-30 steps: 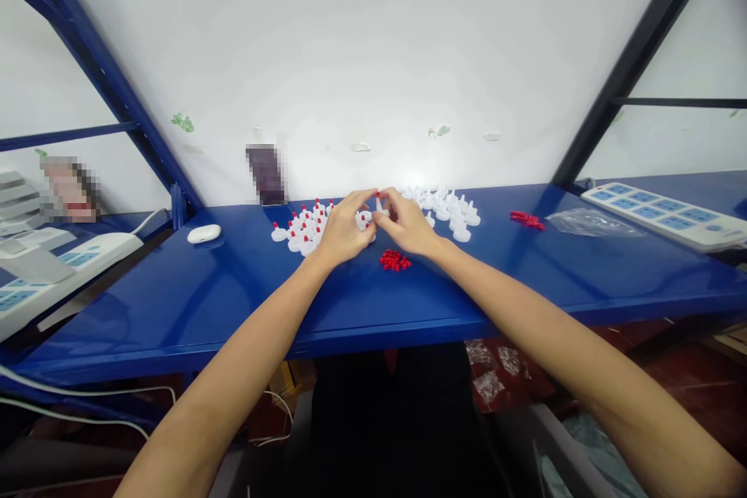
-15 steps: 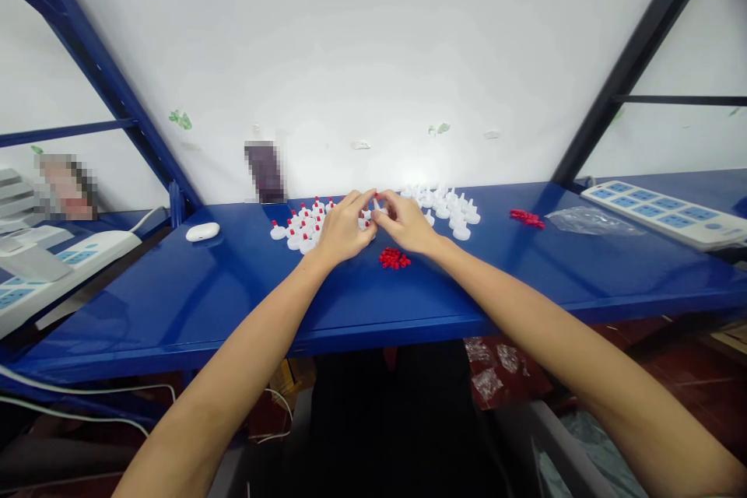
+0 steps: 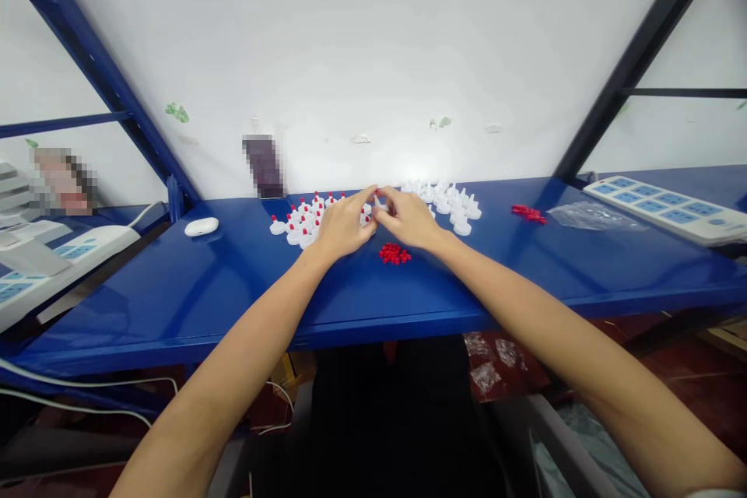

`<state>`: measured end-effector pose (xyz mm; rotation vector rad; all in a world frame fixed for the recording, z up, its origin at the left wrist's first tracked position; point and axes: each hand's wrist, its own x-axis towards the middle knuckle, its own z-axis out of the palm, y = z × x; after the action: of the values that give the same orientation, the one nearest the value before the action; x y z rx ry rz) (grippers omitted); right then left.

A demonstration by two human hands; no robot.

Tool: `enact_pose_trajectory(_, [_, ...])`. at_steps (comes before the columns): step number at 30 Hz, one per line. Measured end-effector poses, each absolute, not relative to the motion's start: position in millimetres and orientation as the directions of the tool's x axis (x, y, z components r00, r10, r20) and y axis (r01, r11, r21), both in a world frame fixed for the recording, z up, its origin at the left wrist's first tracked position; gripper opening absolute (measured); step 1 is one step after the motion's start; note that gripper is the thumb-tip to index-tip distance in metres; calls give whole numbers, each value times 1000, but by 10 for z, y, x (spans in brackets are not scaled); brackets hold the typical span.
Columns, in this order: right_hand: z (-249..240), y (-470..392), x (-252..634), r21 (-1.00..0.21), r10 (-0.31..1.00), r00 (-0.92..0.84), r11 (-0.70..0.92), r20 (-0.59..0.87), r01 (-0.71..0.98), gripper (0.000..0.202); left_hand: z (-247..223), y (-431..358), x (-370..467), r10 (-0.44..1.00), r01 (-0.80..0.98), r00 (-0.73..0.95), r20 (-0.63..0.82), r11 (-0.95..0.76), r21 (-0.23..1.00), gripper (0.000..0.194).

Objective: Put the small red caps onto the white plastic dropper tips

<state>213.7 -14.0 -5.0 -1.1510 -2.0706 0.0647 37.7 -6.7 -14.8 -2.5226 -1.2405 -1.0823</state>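
Note:
My left hand (image 3: 345, 226) and my right hand (image 3: 409, 218) meet over the blue table. Between their fingertips is a white nozzle cap (image 3: 378, 203), its spout upward with a small red tip cap at the top. Both hands are closed on it; the fingers hide part of its base. Beside my left hand stand several white nozzle caps with red tips (image 3: 302, 222). Beyond my right hand are several white nozzle caps without red tips (image 3: 461, 208). A small pile of loose red tip caps (image 3: 395, 254) lies just below the hands.
More red tip caps (image 3: 528, 214) lie at the right, near a clear plastic bag (image 3: 592, 216) and a white power strip (image 3: 671, 208). A white earphone case (image 3: 201, 226) is at the left. A blurred dark phone-like object (image 3: 264, 167) leans on the wall.
The hands stay together on the same nozzle cap, with only slight finger movement. The whole view has shifted a little.

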Motion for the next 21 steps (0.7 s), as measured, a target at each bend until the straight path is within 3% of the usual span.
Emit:
enact_pose_trajectory(3, [-34,-135,2152,-342,760,-299,557,577,757,26,-164,-64,387,646,739,422,635,-652,172,57])
enact_pose_trajectory(11, [-142,-31,2167,-473,770,-279,590,574,654,14,-272,2,450,645,660,438,626,-704,264,44])
enact_pose_trajectory(21, [-82,-75,2158,-484,757,-316,622,572,615,26,-212,-5,408,620,664,421,663,-708,241,34])
